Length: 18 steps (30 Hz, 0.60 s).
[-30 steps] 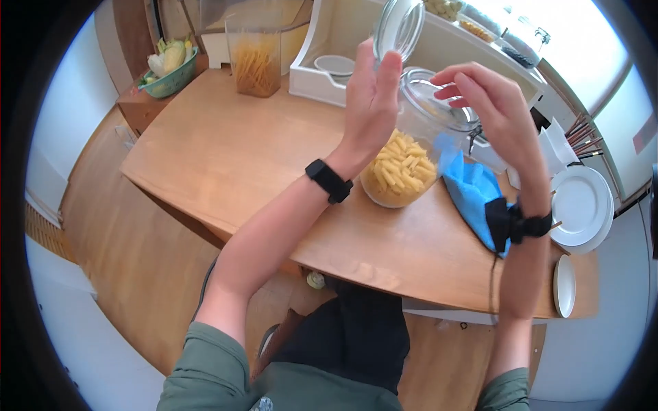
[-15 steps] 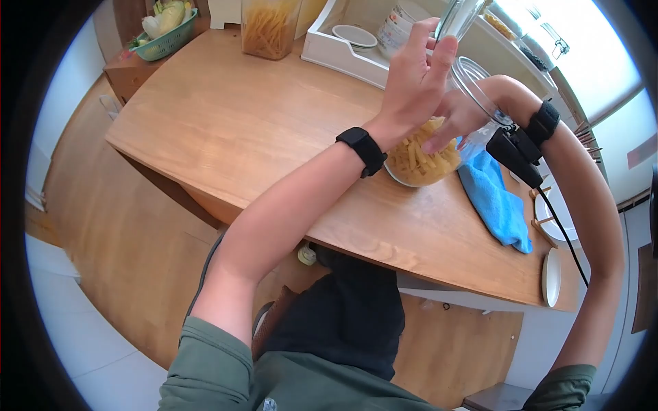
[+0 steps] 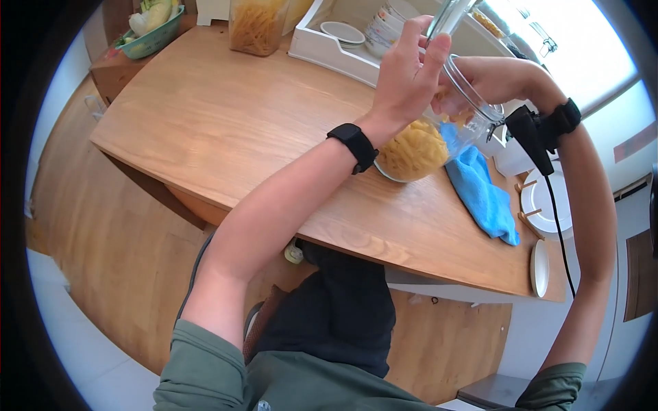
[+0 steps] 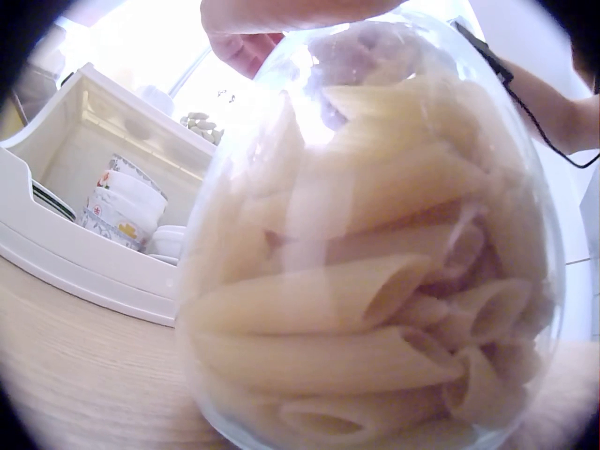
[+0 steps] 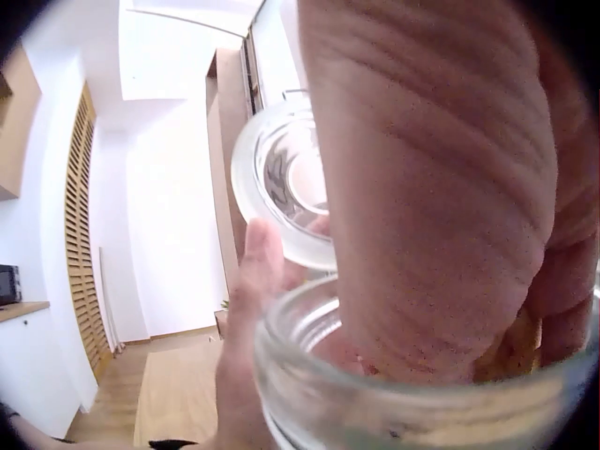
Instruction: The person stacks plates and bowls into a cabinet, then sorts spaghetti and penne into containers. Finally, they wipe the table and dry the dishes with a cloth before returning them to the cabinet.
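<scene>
A rounded glass jar, partly filled with penne pasta, stands tilted-looking on the wooden table in the head view. My left hand holds up its glass lid beside the jar's mouth, thumb on one face. My right hand reaches into the mouth with bent fingers, above the pasta heap. The right wrist view shows yellowish penne among the curled fingers, just inside the rim. Close up in the left wrist view, penne lies against the glass.
A blue cloth lies right of the jar. White plates in a rack and a white dish stand at the right edge. Behind are a white shelf unit with bowls, a pasta container and a green basket.
My right hand went from above the jar down into the pasta, then rose toward the mouth with penne in its fingers. My left hand keeps the lid raised.
</scene>
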Tool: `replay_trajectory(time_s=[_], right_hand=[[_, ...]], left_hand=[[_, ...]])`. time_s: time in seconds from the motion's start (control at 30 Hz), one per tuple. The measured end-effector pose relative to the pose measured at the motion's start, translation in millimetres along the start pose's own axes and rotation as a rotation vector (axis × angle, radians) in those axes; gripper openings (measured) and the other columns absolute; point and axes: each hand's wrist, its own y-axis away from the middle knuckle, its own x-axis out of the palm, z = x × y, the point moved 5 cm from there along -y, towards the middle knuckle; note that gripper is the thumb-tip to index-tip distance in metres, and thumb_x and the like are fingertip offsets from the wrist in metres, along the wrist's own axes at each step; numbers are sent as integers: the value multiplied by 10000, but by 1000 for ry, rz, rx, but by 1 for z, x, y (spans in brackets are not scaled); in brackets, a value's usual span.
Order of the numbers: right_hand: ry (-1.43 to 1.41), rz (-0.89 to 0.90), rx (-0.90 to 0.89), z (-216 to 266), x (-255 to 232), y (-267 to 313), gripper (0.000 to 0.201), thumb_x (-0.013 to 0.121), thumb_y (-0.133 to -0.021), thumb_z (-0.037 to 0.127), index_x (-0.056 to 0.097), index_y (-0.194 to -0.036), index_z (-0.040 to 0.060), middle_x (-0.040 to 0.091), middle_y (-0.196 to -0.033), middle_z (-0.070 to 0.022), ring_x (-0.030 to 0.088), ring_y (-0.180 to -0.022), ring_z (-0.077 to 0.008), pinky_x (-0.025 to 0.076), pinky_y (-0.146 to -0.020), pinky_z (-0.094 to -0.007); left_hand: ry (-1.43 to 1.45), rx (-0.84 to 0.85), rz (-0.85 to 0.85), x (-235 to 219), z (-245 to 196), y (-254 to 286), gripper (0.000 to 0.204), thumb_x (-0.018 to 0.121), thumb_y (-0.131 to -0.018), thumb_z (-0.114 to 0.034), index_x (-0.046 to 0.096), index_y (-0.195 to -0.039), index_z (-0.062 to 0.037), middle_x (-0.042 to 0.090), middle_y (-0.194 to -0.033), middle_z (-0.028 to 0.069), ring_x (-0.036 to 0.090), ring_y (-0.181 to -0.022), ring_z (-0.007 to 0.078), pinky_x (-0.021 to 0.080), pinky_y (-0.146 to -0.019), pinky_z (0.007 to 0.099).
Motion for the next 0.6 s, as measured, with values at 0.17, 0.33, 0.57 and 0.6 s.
replay_trajectory(time_s=[0.17, 0.33, 0.57, 0.6], right_hand=[[155, -56, 146, -2, -18, 19, 314, 629, -925, 223, 625, -1165, 20, 671, -1008, -98, 661, -840, -148, 575, -730, -277], [30, -237, 59, -8, -31, 39, 347, 575, -955, 246, 603, -1228, 34, 664, -1094, -117, 671, -939, -180, 582, -808, -288], [20, -267, 65, -11, -35, 44, 223, 629, -930, 190, 647, -1121, 76, 673, -1009, -74, 679, -914, -124, 596, -721, -239], [11, -284, 58, -11, -35, 46, 222, 625, -933, 202, 651, -1117, 80, 674, -1014, -73, 680, -916, -129, 596, -730, -246]], left_hand=[[-43, 19, 14, 0, 1, 1, 626, 477, -960, -534, 474, -1244, 24, 633, -868, 204, 633, -751, 276, 505, -676, 364], [-11, 45, -17, 0, 1, 2, 641, 471, -963, -541, 467, -1246, 35, 636, -853, 189, 628, -745, 254, 499, -674, 352], [4, -49, 34, 0, 3, 3, 466, 443, -993, -500, 500, -1083, -46, 603, -850, 56, 561, -775, 117, 478, -699, 279], [5, -59, 35, 0, 4, 3, 462, 441, -993, -502, 497, -1067, -49, 600, -857, 51, 555, -780, 113, 479, -701, 273]])
